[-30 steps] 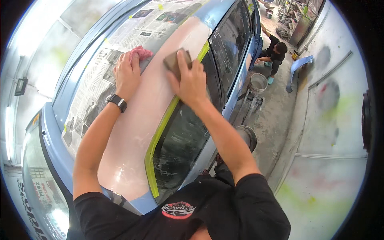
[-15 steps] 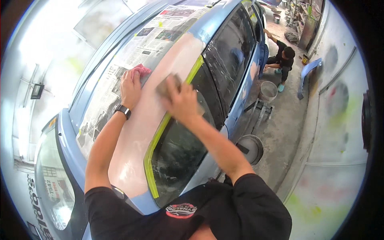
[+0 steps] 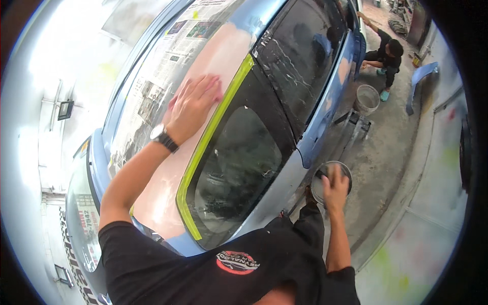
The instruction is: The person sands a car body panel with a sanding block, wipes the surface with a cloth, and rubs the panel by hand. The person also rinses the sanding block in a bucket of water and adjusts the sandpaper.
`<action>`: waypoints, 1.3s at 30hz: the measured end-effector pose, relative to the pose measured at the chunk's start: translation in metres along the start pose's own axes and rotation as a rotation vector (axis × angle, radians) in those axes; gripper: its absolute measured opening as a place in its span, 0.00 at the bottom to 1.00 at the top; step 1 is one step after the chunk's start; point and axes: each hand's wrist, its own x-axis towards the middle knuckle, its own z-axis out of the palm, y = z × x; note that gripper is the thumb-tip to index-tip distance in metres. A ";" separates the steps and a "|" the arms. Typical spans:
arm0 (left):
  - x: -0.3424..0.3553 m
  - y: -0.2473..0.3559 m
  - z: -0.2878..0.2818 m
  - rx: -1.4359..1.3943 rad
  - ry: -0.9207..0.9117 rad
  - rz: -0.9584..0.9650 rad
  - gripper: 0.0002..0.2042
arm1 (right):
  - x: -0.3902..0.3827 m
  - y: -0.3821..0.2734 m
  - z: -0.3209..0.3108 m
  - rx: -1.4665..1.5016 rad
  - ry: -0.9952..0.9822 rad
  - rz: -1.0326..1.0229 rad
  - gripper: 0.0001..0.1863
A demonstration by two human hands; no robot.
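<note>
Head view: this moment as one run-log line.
left hand: flat over cloth on pink panel | right hand: blurred, overlapping bucket in view, grip unclear | tape: along window

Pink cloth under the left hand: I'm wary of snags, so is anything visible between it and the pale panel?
Nothing visible: the left hand lies flat over the pink cloth on the pale panel, though it hides most of the cloth.

newspaper [image 3: 179, 60] left of the cloth [image 3: 220, 93] on the car [image 3: 239, 152], 2 buckets [image 3: 365, 110] to the car's right
</note>
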 end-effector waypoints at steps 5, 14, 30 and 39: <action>0.131 -0.015 0.048 -0.091 0.063 0.129 0.15 | -0.043 0.094 -0.010 -0.096 0.049 0.245 0.37; 0.178 -0.048 0.075 0.009 -0.038 0.339 0.19 | -0.066 0.104 0.006 -0.120 -0.027 0.366 0.37; -0.119 -0.035 -0.046 -0.169 0.055 -0.363 0.18 | 0.043 -0.065 0.035 0.325 -0.029 -0.075 0.35; -0.088 -0.057 -0.012 -0.463 0.204 -0.541 0.13 | 0.196 -0.382 0.071 0.326 0.396 -0.567 0.41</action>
